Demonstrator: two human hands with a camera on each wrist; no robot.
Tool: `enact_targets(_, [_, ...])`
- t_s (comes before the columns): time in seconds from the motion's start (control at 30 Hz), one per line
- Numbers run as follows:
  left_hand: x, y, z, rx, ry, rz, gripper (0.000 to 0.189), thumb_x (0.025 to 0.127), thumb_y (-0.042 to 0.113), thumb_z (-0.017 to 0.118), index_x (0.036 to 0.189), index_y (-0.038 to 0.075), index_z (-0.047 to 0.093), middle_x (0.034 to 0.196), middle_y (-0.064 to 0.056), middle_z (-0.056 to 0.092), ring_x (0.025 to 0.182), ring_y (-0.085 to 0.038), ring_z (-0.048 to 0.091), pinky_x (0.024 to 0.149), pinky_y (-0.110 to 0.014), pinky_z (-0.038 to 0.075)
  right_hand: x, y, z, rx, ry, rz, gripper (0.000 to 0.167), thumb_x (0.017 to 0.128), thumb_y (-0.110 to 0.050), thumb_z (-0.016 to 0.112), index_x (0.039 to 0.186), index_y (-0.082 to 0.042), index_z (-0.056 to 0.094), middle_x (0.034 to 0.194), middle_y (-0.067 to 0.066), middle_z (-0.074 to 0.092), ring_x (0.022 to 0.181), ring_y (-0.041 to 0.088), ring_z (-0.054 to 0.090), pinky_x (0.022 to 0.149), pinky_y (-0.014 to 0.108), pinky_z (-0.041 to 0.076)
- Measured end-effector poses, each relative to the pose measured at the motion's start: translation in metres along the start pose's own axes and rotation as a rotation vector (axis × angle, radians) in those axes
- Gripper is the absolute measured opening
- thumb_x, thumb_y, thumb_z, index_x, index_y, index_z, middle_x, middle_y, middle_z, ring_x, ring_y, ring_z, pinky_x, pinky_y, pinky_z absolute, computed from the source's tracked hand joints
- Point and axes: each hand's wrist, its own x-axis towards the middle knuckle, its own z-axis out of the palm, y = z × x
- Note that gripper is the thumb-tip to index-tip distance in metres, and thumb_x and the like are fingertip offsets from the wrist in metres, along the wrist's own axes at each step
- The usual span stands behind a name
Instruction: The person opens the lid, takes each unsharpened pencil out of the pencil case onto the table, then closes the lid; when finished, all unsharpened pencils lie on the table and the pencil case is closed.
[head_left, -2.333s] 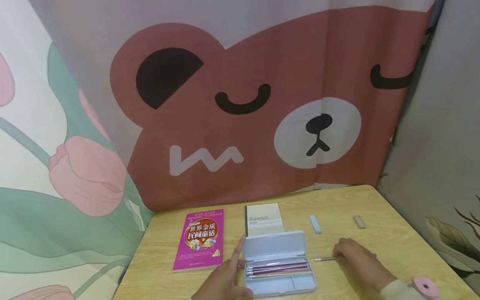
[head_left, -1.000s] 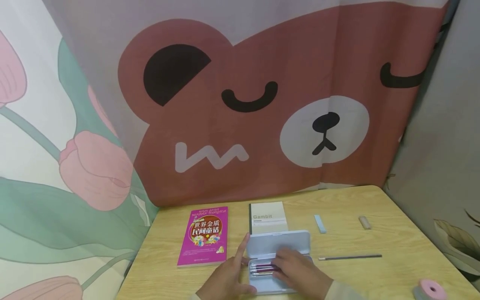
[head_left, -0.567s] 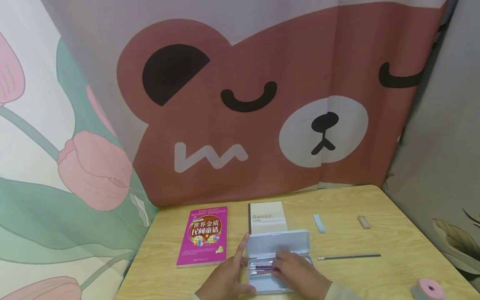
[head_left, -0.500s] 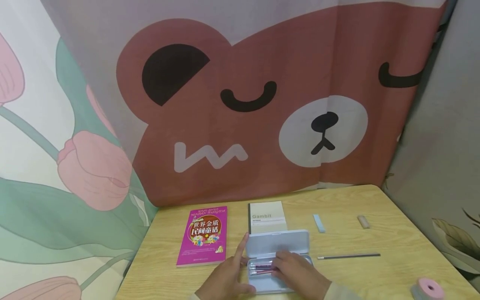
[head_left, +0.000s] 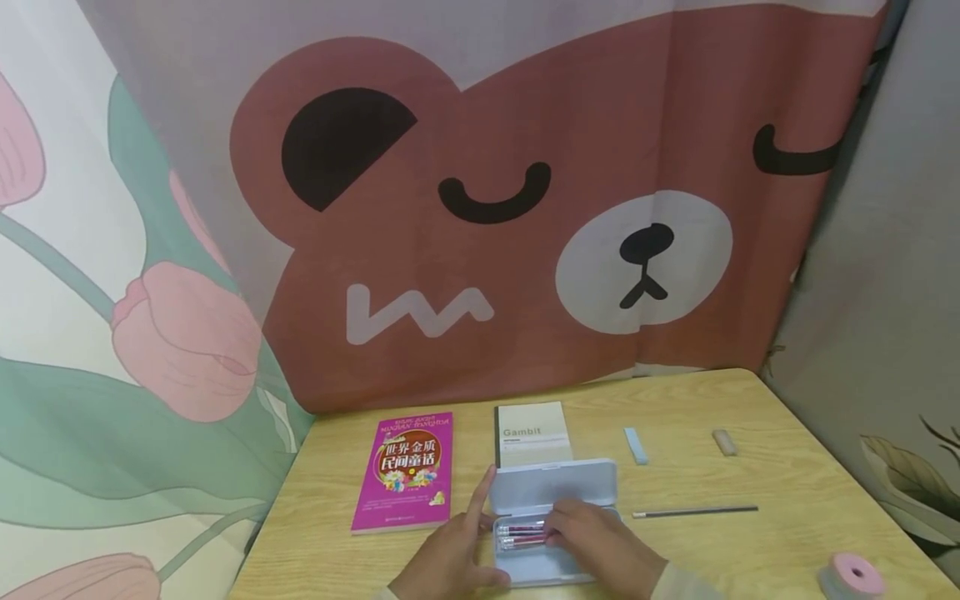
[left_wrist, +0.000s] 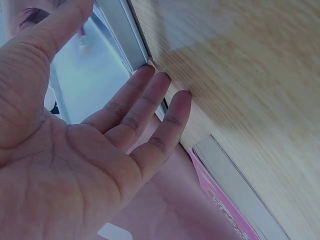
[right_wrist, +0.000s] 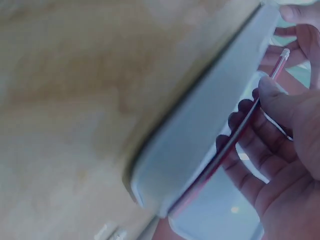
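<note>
A pale blue pencil case (head_left: 551, 572) lies on the table with its lid (head_left: 553, 490) raised. Several pencils (head_left: 517, 542) with clear-capped ends lie in its rear compartment. My left hand (head_left: 448, 557) rests at the case's left end, its fingers extended behind and its thumb in front; the left wrist view shows the fingers straight. Inside the case, my right hand (head_left: 603, 542) covers the pencils' right part. In the right wrist view its thumb and fingers pinch a red pencil (right_wrist: 216, 164). A dark pencil (head_left: 696, 512) lies on the table to the right.
Left of the case is a pink book (head_left: 405, 471); behind the lid, a Gambit notebook (head_left: 534, 433). Farther right lie a light blue strip (head_left: 636, 446) and a brownish eraser-like block (head_left: 724, 442). A pink-topped spool (head_left: 855, 575) stands near the front right.
My right hand has let go of the dark pencil on the table and moved left into the case. The pencils in the case have shifted slightly. My left hand stays at the case.
</note>
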Motion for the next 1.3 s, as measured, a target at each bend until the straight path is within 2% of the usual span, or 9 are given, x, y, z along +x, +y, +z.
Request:
enact_targets(0.17, [0.001, 0.0, 0.0, -0.019, -0.012, -0.024, 0.147, 0.077, 0.047, 0.101, 0.177, 0.042, -0.007, 0.132, 0.001, 0.076, 0.123, -0.026, 0.074, 0.11, -0.056, 0.059, -0.001, 0.0, -0.015, 0.036, 0.046, -0.039, 0.015, 0.099, -0.011, 0.079, 0.107, -0.023, 0.075, 0.102, -0.014, 0.065, 0.093, -0.002, 0.059, 0.079, 0.018, 0.056])
enact_targets(0.23, [0.002, 0.001, 0.0, -0.034, -0.02, -0.048, 0.147, 0.077, 0.047, 0.101, 0.176, 0.046, -0.008, 0.132, 0.002, 0.076, 0.123, -0.027, 0.073, 0.11, -0.058, 0.059, 0.0, 0.001, -0.025, 0.038, -0.005, -0.014, 0.015, 0.1, -0.009, 0.079, 0.109, -0.022, 0.076, 0.104, -0.015, 0.065, 0.095, -0.002, 0.058, 0.081, 0.019, 0.058])
enact_targets(0.37, [0.004, 0.0, 0.001, -0.04, -0.024, -0.064, 0.147, 0.076, 0.046, 0.102, 0.177, 0.043, -0.006, 0.131, 0.002, 0.076, 0.122, -0.027, 0.073, 0.11, -0.059, 0.059, -0.005, 0.005, -0.046, 0.032, -0.073, 0.034, 0.02, 0.1, -0.004, 0.079, 0.111, -0.02, 0.075, 0.106, -0.015, 0.064, 0.096, -0.003, 0.056, 0.083, 0.022, 0.059])
enact_targets(0.53, [0.005, 0.0, 0.003, -0.052, -0.021, -0.07, 0.148, 0.076, 0.045, 0.102, 0.177, 0.045, -0.006, 0.132, 0.002, 0.077, 0.124, -0.028, 0.073, 0.111, -0.06, 0.058, -0.024, 0.02, -0.065, 0.003, -0.072, 0.088, 0.027, 0.094, 0.003, 0.081, 0.108, -0.02, 0.075, 0.105, -0.016, 0.063, 0.094, -0.004, 0.054, 0.079, 0.022, 0.059])
enact_targets(0.73, [0.003, -0.001, 0.002, -0.044, -0.007, -0.037, 0.148, 0.076, 0.045, 0.102, 0.178, 0.042, -0.006, 0.134, 0.001, 0.076, 0.125, -0.029, 0.073, 0.111, -0.059, 0.058, -0.061, 0.044, -0.084, -0.07, -0.107, 0.189, 0.019, 0.095, -0.007, 0.084, 0.106, -0.022, 0.078, 0.104, -0.017, 0.066, 0.092, -0.004, 0.056, 0.078, 0.025, 0.062])
enact_targets(0.93, [0.001, -0.002, 0.003, -0.041, 0.002, -0.022, 0.148, 0.076, 0.045, 0.101, 0.178, 0.039, -0.005, 0.136, 0.001, 0.076, 0.128, -0.031, 0.073, 0.113, -0.06, 0.056, -0.1, 0.07, -0.09, -0.118, -0.047, 0.206, 0.02, 0.087, -0.008, 0.091, 0.095, -0.021, 0.079, 0.091, -0.016, 0.067, 0.084, -0.008, 0.055, 0.067, 0.022, 0.058])
enact_targets(1.07, [0.002, -0.002, 0.004, -0.046, -0.005, -0.039, 0.148, 0.076, 0.045, 0.102, 0.177, 0.044, -0.007, 0.135, 0.001, 0.076, 0.127, -0.031, 0.073, 0.112, -0.061, 0.057, -0.116, 0.082, -0.089, -0.139, 0.0, 0.174, 0.026, 0.078, -0.002, 0.094, 0.089, -0.019, 0.077, 0.086, -0.013, 0.065, 0.079, -0.007, 0.054, 0.062, 0.02, 0.055])
enact_targets(1.17, [0.003, -0.002, 0.004, -0.059, -0.014, -0.061, 0.148, 0.076, 0.045, 0.102, 0.175, 0.05, -0.008, 0.133, 0.002, 0.076, 0.126, -0.03, 0.073, 0.111, -0.061, 0.057, -0.12, 0.086, -0.089, -0.137, -0.04, 0.207, 0.026, 0.08, -0.002, 0.093, 0.089, -0.02, 0.076, 0.086, -0.013, 0.064, 0.08, -0.007, 0.053, 0.063, 0.022, 0.055])
enact_targets(1.3, [0.004, -0.002, 0.004, -0.066, -0.016, -0.063, 0.148, 0.076, 0.045, 0.102, 0.173, 0.054, -0.01, 0.133, 0.003, 0.076, 0.126, -0.029, 0.072, 0.112, -0.061, 0.057, -0.119, 0.086, -0.09, -0.179, -0.137, 0.308, 0.022, 0.086, -0.008, 0.091, 0.09, -0.024, 0.076, 0.087, -0.015, 0.064, 0.078, -0.007, 0.051, 0.062, 0.024, 0.053])
